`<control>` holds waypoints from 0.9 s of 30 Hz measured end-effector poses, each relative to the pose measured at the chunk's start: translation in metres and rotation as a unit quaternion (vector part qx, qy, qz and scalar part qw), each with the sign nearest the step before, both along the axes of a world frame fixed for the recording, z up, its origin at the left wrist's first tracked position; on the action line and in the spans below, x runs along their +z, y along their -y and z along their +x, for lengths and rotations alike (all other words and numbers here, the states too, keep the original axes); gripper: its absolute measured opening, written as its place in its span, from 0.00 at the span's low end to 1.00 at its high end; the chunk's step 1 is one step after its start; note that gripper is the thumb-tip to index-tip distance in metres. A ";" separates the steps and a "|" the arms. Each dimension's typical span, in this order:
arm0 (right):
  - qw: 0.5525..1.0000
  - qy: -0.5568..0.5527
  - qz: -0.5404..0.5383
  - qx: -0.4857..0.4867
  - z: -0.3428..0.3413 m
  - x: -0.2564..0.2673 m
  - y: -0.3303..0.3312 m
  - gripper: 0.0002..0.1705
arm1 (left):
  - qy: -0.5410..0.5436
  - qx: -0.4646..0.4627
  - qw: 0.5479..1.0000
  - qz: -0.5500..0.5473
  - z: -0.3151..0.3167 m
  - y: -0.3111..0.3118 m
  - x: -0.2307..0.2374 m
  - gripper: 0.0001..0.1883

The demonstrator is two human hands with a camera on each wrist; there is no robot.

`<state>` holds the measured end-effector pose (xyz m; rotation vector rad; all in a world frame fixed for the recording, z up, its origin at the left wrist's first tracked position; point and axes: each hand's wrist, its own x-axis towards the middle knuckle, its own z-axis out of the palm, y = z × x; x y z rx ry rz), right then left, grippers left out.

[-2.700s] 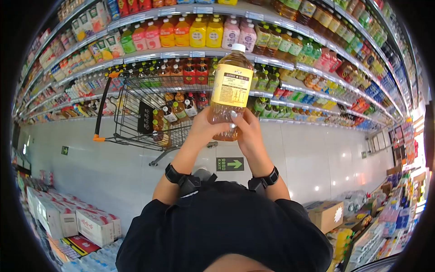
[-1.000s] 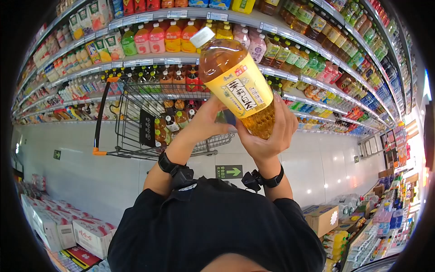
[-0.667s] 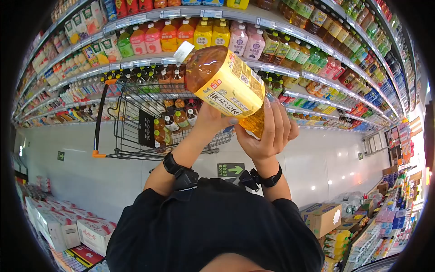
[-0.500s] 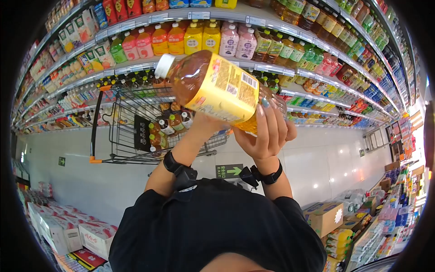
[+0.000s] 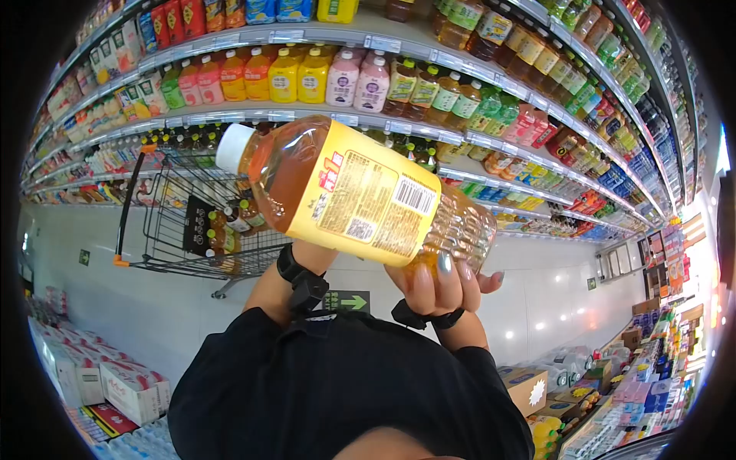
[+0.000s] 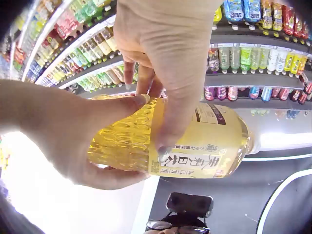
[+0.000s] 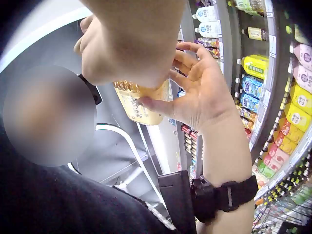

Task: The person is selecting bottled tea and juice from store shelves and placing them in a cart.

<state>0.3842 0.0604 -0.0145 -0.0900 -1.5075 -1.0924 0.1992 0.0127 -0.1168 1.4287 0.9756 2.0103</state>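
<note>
Right hand (image 5: 439,291) has fingers (image 5: 448,285) wrapped round the bottle (image 5: 360,195) low down, probably so the label (image 5: 372,203) shows; left hand (image 7: 201,92) thumbs it, can't tell if it's gripping tho.

Black short-sleeved top (image 5: 353,376), black wrist straps (image 7: 236,196) with boxy modules (image 5: 309,294)

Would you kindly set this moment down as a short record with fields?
Held item: large tilted bottle of amber drink, with white cap and yellow label
Label side in head view: barcode showing
Right hand: grips the ribbed base end
Left hand: thumb on the label; fuller grip unclear
Cart: wire shopping cart, several bottles inside
Background: stocked drink shelves
</note>
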 end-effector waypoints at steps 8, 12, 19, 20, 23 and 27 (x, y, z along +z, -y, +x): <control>0.986 -0.127 0.048 0.092 0.046 0.002 -0.030 0.34 | -0.003 -0.036 0.999 0.029 0.061 -0.044 0.005 0.42; 0.990 -0.109 0.027 0.088 0.078 -0.001 -0.042 0.33 | -0.004 -0.049 0.997 0.053 0.092 -0.073 0.010 0.42; 0.994 -0.073 -0.040 0.077 0.141 -0.021 -0.047 0.33 | 0.004 -0.073 0.995 0.065 0.135 -0.085 -0.006 0.42; 0.993 -0.069 -0.050 0.078 0.151 -0.027 -0.043 0.33 | 0.004 -0.074 0.995 0.066 0.137 -0.087 -0.007 0.41; 0.991 -0.063 -0.084 0.080 0.150 -0.027 -0.064 0.33 | 0.000 -0.078 0.995 0.066 0.134 -0.069 -0.022 0.41; 0.986 -0.057 -0.126 0.096 0.140 -0.030 -0.090 0.33 | -0.013 -0.072 0.995 0.068 0.156 -0.143 0.008 0.41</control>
